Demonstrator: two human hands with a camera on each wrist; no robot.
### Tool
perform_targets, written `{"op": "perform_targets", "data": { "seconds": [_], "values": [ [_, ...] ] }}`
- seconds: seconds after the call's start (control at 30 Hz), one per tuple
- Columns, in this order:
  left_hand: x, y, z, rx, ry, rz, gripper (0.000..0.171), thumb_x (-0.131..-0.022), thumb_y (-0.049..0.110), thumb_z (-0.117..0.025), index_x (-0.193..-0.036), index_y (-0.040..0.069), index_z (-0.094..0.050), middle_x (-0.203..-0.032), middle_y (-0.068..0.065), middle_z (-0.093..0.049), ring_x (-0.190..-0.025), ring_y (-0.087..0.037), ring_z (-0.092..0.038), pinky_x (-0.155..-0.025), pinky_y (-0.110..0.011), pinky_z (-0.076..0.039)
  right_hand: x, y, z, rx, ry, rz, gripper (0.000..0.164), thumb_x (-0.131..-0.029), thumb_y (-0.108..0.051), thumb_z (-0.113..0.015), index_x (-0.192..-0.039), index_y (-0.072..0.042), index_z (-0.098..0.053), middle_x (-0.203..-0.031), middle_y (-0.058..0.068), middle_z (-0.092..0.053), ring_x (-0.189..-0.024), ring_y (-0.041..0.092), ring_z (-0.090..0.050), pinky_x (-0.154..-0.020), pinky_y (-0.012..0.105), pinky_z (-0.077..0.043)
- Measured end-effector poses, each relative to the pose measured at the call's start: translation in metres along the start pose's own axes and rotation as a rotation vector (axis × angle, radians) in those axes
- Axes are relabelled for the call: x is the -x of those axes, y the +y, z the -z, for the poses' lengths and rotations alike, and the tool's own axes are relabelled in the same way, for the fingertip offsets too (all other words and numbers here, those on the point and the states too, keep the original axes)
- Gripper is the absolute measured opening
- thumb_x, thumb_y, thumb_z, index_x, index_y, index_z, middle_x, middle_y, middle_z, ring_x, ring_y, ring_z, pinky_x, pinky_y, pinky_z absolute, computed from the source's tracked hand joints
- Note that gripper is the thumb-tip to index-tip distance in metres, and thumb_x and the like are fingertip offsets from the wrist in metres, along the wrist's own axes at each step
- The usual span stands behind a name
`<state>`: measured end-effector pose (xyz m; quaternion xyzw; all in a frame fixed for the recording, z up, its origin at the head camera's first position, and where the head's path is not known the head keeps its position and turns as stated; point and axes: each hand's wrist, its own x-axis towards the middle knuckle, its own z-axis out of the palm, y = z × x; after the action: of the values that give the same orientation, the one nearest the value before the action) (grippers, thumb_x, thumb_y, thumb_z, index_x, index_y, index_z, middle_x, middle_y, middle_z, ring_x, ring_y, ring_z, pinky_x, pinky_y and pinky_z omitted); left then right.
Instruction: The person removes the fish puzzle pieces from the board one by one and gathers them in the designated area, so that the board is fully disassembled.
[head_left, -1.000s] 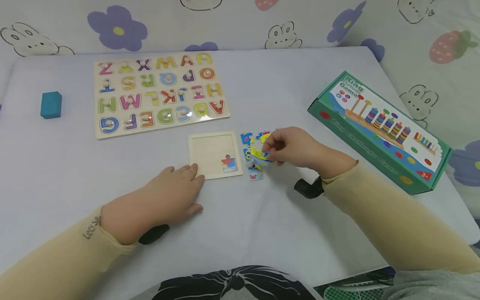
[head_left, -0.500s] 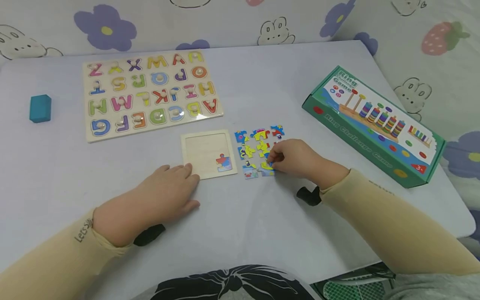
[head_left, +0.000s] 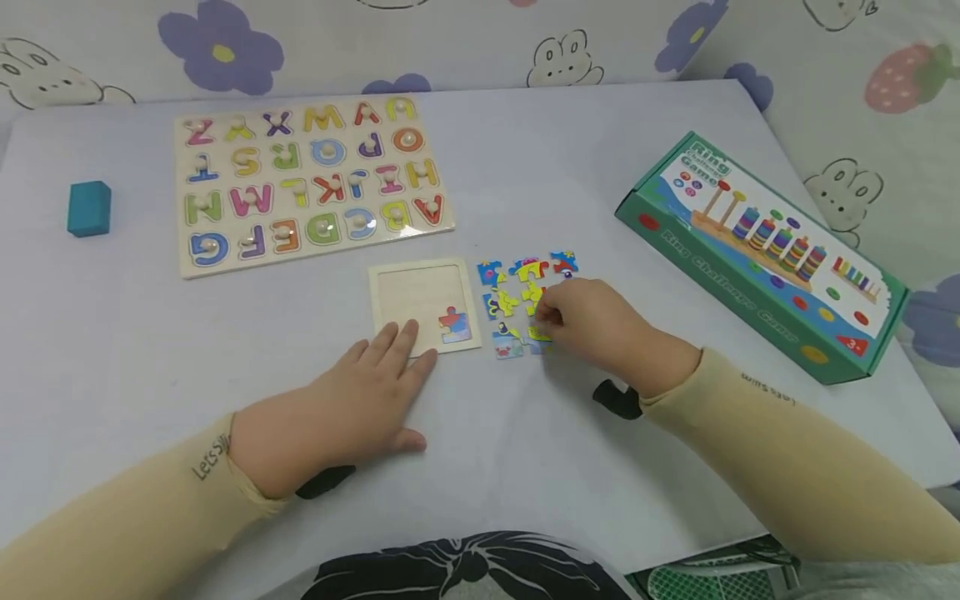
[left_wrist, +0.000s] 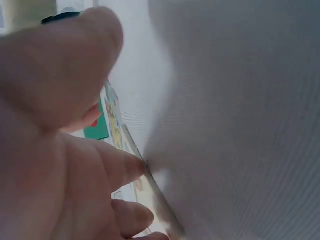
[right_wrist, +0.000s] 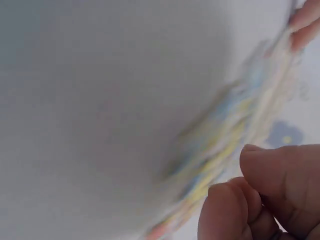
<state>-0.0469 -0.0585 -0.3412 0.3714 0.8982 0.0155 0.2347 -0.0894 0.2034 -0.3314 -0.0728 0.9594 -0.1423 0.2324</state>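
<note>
My left hand [head_left: 352, 408] lies with spread fingers at the near left of a square wooden puzzle tray [head_left: 380, 292], its fingertips on the tray's near edge. Inside the tray's lower right corner sits one red and blue jigsaw piece [head_left: 453, 325]. To the right of the tray, several colourful jigsaw pieces [head_left: 507, 346] lie in a loose grid. My right hand [head_left: 596, 329] is over the right side of that group, partly covering it. Its thumb and fingers [right_wrist: 222, 210] are curled, and no piece shows between them in the right wrist view, where the pieces are blurred.
An alphabet peg board [head_left: 315, 179] lies behind the tray. A teal block [head_left: 89, 208] stands at the far left. The green ring game box [head_left: 765, 258] lies at the right, beyond my right forearm. White cloth [head_left: 480, 467] covers the table.
My right hand has shifted slightly down over the pieces, exposing more of the upper ones. My left hand has moved right and its fingers have spread over the tray's edge. The head view shifted slightly.
</note>
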Motion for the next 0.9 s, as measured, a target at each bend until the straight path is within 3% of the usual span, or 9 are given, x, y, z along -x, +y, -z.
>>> {"op": "perform_targets", "data": {
  "seconds": [0.2, 0.3, 0.57, 0.9],
  "values": [
    [0.002, -0.002, 0.0, -0.025, 0.001, -0.004, 0.094, -0.083, 0.052, -0.07, -0.151, 0.002, -0.029, -0.157, -0.029, -0.018, -0.145, -0.046, -0.02, -0.113, -0.056, -0.029, -0.014, -0.049, -0.003, 0.078, -0.056, 0.114, 0.029, -0.09, -0.017, -0.066, -0.117, -0.008, -0.07, -0.111, 0.004, -0.068, -0.101, 0.019, -0.057, -0.085, 0.031, -0.052],
    [0.0, -0.002, -0.002, -0.041, 0.0, -0.021, 0.095, -0.082, 0.051, -0.071, -0.151, 0.002, -0.028, -0.157, -0.029, -0.018, -0.145, -0.045, -0.02, -0.113, -0.056, -0.03, -0.023, -0.063, -0.008, 0.142, -0.082, 0.132, 0.035, -0.088, -0.022, -0.068, -0.12, -0.007, -0.067, -0.11, 0.006, -0.066, -0.102, 0.019, -0.055, -0.085, 0.03, -0.051],
    [-0.007, 0.001, 0.0, -0.076, -0.027, -0.039, 0.096, -0.082, 0.052, -0.071, -0.152, 0.004, -0.027, -0.158, -0.027, -0.017, -0.146, -0.043, -0.019, -0.113, -0.056, -0.029, -0.03, -0.07, -0.011, 0.229, -0.092, 0.093, 0.033, -0.087, -0.03, -0.072, -0.109, -0.006, -0.067, -0.096, 0.005, -0.063, -0.092, 0.019, -0.055, -0.078, 0.029, -0.051],
    [-0.004, 0.001, 0.003, -0.091, -0.048, -0.029, 0.095, -0.082, 0.052, -0.07, -0.151, 0.003, -0.028, -0.157, -0.027, -0.018, -0.145, -0.044, -0.02, -0.113, -0.056, -0.029, -0.035, -0.07, -0.014, 0.154, -0.057, 0.09, 0.038, -0.083, -0.03, -0.076, -0.11, -0.009, -0.061, -0.102, 0.004, -0.059, -0.096, 0.017, -0.053, -0.084, 0.028, -0.053]
  ]
}}
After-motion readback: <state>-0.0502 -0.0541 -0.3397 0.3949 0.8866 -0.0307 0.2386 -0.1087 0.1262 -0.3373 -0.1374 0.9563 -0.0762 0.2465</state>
